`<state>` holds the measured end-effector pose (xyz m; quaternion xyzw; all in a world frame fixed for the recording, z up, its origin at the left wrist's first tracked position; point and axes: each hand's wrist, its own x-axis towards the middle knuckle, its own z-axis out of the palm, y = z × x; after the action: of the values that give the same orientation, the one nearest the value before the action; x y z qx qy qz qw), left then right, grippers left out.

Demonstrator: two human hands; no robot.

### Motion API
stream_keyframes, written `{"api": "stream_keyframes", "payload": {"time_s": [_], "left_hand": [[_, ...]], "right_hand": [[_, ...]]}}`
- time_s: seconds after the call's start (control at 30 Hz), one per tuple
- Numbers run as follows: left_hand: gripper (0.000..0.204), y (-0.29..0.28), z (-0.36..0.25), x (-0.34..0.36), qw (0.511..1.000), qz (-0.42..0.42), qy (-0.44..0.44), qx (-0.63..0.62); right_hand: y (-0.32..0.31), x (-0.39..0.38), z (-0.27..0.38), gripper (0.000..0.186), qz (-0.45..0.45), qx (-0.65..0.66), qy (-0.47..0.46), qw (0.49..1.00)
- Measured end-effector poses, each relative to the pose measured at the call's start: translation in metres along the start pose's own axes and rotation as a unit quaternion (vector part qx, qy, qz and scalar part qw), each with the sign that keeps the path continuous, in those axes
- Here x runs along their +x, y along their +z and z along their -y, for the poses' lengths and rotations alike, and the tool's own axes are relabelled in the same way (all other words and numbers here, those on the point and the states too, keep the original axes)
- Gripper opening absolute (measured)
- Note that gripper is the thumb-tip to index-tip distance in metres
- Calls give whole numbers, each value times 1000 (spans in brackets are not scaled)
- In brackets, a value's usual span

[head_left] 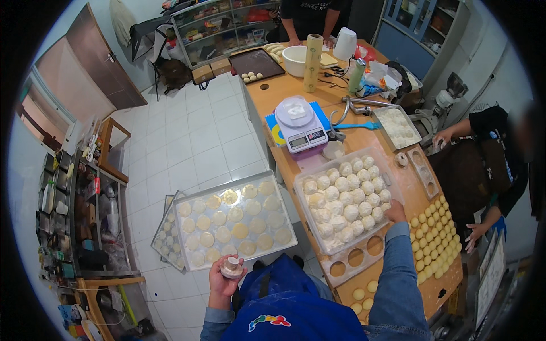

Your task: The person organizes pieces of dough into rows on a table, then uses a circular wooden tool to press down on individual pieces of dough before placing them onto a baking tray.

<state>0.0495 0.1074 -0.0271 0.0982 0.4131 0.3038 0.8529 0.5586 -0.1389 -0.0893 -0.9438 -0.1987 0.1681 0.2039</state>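
Note:
In my left hand (224, 278) is a small round, knobbed press (231, 269), gripped with the fingers around it. It is held by the near edge of a metal tray (287, 241) bearing rows of flat dough rounds (240, 231). My right hand (396, 212) reaches to the right edge of a clear plastic container (304, 210) packed with white, floury dough balls (348, 198). Its fingers are curled in at the outermost balls, and what they hold, if anything, is hidden. Against the container's near side lies a wooden mould (341, 278) with round holes.
A digital scale (301, 128) stands beyond the container. Yellow dough balls (435, 238) line the table's right side, where a co-worker (478, 153) stands. Another person (310, 20) is at the far end, near a white bowl (294, 61) and a plastic-wrap roll (312, 62).

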Motion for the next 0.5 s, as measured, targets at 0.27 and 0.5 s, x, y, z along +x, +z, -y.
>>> {"api": "stream_keyframes", "payload": {"time_s": [0.27,0.5], "left_hand": [[28,3,0,0,1000,-6,-12,4],[28,2,-2,2,1000,-14,0,21]], "right_hand": [[5,-4,7,34,-107,-51,45,992],[-1,-13,25,39,-71,-27,81,994]]}}
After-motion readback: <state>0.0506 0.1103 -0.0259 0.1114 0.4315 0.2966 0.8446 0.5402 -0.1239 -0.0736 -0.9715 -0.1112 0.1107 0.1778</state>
